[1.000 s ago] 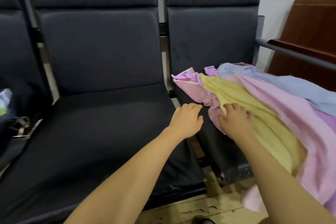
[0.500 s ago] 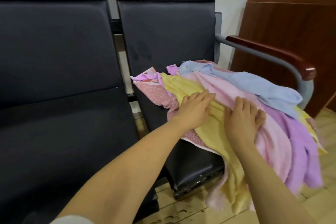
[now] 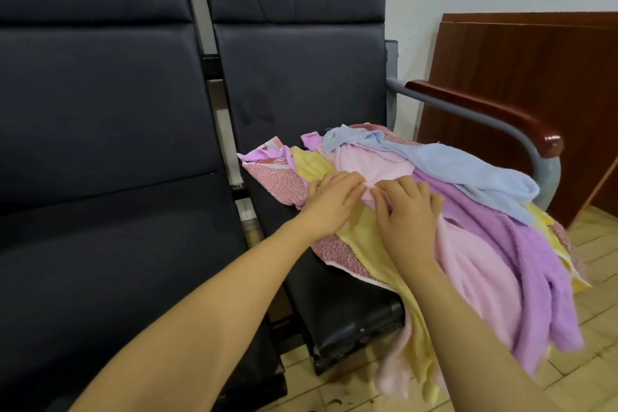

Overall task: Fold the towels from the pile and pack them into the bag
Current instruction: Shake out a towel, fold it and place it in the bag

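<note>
- The pile of towels [image 3: 434, 211] lies heaped on the right-hand black seat [image 3: 337, 304], spilling over its front edge toward the floor.
- The left hand [image 3: 331, 207] lies on the yellow towel [image 3: 361, 237], fingers nearly straight and close together, tips pointing toward the light pink towel [image 3: 371, 164].
- The right hand [image 3: 406, 214] lies just beside it on the same pile, fingers bent and a little spread; the tips dig into the pink and yellow cloth where the two meet (whether they truly pinch a fold, I cannot tell).
- The two hands' fingertips almost touch.
- A light blue towel [image 3: 461, 174] is draped across the top of the heap, and a purple towel [image 3: 531, 261] hangs down its right side.
- A speckled pink towel [image 3: 284, 184] is at the bottom, its edge showing on the left.
- An armrest [image 3: 485, 110] with a dark wooden top curves round the right side of the pile, close to the blue towel.
- A brown wooden panel [image 3: 528, 77] leans against the wall behind the armrest.
- The neighbouring black seat [image 3: 117, 278] to the left lies under the left forearm.
- A pale tiled floor [image 3: 595, 361] shows below the hanging towels.
</note>
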`<state>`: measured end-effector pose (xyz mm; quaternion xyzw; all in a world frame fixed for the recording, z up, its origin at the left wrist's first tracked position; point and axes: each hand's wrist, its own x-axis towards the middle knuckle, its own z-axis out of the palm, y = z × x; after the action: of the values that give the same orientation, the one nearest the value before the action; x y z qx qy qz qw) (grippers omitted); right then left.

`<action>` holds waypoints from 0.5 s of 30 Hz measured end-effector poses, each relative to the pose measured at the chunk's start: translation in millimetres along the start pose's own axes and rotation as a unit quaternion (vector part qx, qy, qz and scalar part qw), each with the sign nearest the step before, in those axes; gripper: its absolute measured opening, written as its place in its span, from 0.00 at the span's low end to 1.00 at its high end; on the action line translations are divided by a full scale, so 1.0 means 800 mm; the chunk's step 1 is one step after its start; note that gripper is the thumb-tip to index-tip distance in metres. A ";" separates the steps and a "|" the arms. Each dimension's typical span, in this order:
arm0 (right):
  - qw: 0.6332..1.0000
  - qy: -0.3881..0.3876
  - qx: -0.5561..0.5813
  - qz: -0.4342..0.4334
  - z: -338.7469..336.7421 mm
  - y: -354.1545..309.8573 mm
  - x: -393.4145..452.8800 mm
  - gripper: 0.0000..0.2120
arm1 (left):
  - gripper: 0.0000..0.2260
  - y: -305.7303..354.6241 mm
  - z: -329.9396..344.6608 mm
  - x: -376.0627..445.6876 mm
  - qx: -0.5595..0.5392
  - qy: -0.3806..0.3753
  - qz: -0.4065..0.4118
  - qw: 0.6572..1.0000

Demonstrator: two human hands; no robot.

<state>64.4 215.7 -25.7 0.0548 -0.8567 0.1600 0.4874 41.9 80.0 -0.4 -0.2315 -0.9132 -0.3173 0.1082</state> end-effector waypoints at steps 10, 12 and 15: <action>0.996 0.007 0.023 -0.082 -0.015 -0.071 -0.006 0.15 | 0.16 -0.020 -0.100 -0.069 0.275 0.079 0.046 0.957; 0.995 0.014 0.057 -0.085 -0.020 -0.096 0.001 0.15 | 0.17 -0.027 -0.122 -0.089 0.287 0.119 0.060 0.949; 0.985 -0.016 0.118 -0.127 -0.027 -0.149 0.001 0.14 | 0.13 -0.052 -0.160 -0.136 0.271 0.122 0.022 0.954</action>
<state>111.8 110.1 11.8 0.2229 -0.8252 0.1962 0.4804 122.5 -67.6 39.4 -0.1735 -0.9394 -0.0807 0.2843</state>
